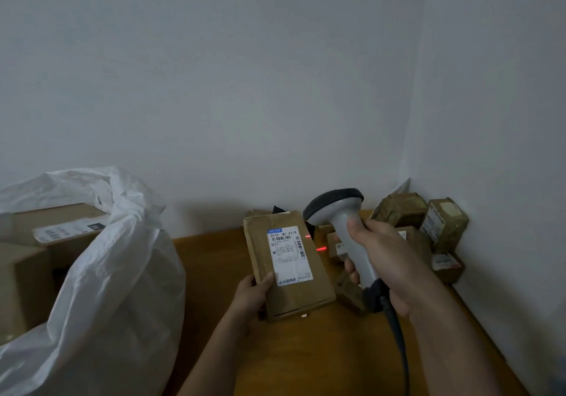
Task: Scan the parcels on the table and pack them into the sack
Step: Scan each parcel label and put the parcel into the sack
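My left hand (pixel 251 292) grips the near left corner of a flat brown cardboard parcel (pixel 309 291), label side up, held above the wooden table (pixel 214 273). A white shipping label (pixel 289 254) with barcodes covers its upper middle. My right hand (pixel 382 261) grips the handle of a grey barcode scanner (pixel 340 215), its dark head pointing away toward the wall. A red scan line (pixel 321 249) falls just right of the parcel. The white sack (pixel 119 276) stands open at the left, with boxes (pixel 64 227) inside it.
Several small brown parcels (pixel 444 224) are piled in the table's far right corner against the wall. A dark cable (pixel 401 349) runs from the scanner's base toward me. Bare walls close off the back and right side.
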{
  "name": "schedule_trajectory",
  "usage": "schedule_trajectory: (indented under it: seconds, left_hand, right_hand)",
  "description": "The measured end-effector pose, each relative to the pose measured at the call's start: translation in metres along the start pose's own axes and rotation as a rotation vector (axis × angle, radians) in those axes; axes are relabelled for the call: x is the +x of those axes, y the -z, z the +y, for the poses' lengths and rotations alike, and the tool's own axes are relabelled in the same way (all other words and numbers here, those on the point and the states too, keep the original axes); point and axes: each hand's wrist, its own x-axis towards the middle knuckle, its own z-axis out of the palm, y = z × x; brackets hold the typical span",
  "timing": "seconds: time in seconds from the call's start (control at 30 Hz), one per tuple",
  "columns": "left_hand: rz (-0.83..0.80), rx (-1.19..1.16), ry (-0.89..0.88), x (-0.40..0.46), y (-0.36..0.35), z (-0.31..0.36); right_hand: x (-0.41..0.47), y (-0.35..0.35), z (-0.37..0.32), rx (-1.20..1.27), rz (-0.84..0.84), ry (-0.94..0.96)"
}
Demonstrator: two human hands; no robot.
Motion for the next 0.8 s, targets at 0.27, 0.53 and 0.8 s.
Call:
schedule_trajectory:
  seconds: [0.27, 0.53, 0.8]
  left_hand:
    - [0.002, -0.113, 0.013, -0.017, 0.005, 0.000]
    - [-0.005, -0.097, -0.021, -0.034, 0.015, 0.001]
    - [0.115, -0.108, -0.242, -0.061, 0.036, 0.029]
  right_hand:
    - [-0.030, -0.006, -0.013, -0.052, 0.000, 0.073]
    - [-0.044, -0.021, -0.012, -0.101, 0.019, 0.130]
    - [-0.044, -0.046, -0.008, -0.027, 0.074, 0.174]
